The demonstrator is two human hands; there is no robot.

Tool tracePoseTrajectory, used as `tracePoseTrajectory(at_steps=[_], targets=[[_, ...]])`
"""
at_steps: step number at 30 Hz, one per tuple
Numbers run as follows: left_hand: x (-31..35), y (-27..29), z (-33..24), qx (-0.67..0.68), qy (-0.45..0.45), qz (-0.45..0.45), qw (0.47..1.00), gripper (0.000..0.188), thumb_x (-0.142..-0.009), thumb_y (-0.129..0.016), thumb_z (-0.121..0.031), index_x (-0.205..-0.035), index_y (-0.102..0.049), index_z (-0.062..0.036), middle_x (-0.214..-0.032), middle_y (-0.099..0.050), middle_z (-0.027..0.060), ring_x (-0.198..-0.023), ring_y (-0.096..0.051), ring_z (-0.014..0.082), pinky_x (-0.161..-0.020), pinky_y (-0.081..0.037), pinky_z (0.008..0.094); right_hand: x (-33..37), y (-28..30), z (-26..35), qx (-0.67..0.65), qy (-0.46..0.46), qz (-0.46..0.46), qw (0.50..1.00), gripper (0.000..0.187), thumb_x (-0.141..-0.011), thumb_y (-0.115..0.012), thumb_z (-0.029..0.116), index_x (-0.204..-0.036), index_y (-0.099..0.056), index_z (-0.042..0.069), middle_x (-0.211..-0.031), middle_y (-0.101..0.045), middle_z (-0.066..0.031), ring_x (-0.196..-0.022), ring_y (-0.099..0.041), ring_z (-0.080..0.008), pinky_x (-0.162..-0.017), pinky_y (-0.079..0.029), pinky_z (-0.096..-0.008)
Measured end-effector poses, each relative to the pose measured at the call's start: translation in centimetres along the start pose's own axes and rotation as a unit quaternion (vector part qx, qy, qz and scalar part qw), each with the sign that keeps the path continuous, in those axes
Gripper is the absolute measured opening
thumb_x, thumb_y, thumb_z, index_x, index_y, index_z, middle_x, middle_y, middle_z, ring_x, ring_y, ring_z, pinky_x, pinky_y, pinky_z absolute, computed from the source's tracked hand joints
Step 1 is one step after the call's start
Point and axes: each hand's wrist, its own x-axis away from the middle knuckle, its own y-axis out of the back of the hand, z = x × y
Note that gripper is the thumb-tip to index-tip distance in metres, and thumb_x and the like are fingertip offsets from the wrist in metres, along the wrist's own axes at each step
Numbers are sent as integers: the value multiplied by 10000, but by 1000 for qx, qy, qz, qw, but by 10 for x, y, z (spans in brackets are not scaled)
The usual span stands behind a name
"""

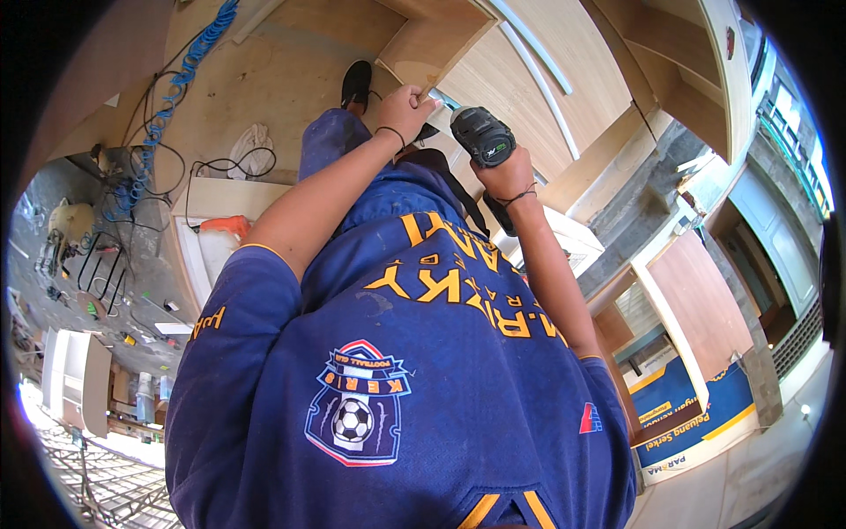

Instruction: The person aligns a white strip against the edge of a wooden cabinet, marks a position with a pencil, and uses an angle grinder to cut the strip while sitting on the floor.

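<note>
Noting the key relation first: the cordless drill [483,137], black with a small green mark, sits just right of the near corner of the open wooden box [434,46], with the left hand [407,115] at that same corner. Right hand [506,174] wraps closed round the drill's handle; trigger finger hidden. Drill's long axis slants, rear end toward the wearer and to the right, nose toward the box corner and away. Bit not visible; contact with wood cannot be told. Left hand: fingers curled, thumb and forefinger nearly together at the lower edge of the box; cannot tell whether they pinch anything small or merely steady the edge. Nearer hand to the corner is the left; the drill body lies a short way off to its right. Edges: box side runs up and right from the corner; beyond it a pale wood panel [592,66] carries a white strip [542,88] lengthwise, just past the drill, probably limiting a swing to the right. Room: narrow gap between left hand and drill; wider stretch of tan floor [286,93] left of the box, bounded by a dark shoe [355,85] nearby and a white cloth [254,152] further left. Judgement: sideways play looks tight, with more freedom back toward the wearer.
</note>
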Motion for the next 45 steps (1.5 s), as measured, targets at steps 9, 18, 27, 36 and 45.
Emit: tracePoseTrajectory(at_steps=[9,18,27,36,45], targets=[[2,2,-11,16,35,-10,999,345,-804,-643,-302,-905,-596,25,-686,-609,92,-637,-576,186,-643,-471,306,0,5,3,4,9,12,1000,148,-662,-658,159,-790,-649,87,-734,-638,-169,-703,-614,-363,-627,-504,-415],[3,1,-9,25,23,-11,999,344,-797,-651,-303,-892,-594,23,-669,-594,95,-625,-567,194,-631,-467,317,-1,4,2,13,17,9,1000,131,-652,-660,148,-759,-643,74,-712,-630,-174,-686,-610,-366,-614,-507,-405],[4,-1,-8,40,22,-26,999,315,-797,-648,-294,-866,-597,9,-649,-573,90,-605,-550,197,-614,-456,316,-3,1,-6,12,27,10,1000,145,-643,-668,158,-762,-648,77,-714,-631,-175,-691,-614,-362,-618,-509,-400],[4,-2,-5,40,18,-29,999,319,-790,-654,-305,-865,-599,0,-647,-579,81,-603,-551,194,-612,-455,318,-4,2,-6,15,20,7,1000,139,-644,-666,165,-756,-648,84,-700,-631,-171,-668,-614,-362,-603,-510,-410],[5,0,-8,39,41,-13,998,383,-740,-694,-356,-891,-612,-14,-694,-613,94,-645,-591,221,-612,-465,336,-4,2,-6,19,16,16,1000,138,-642,-664,163,-759,-653,90,-706,-635,-165,-675,-618,-356,-614,-516,-403]])
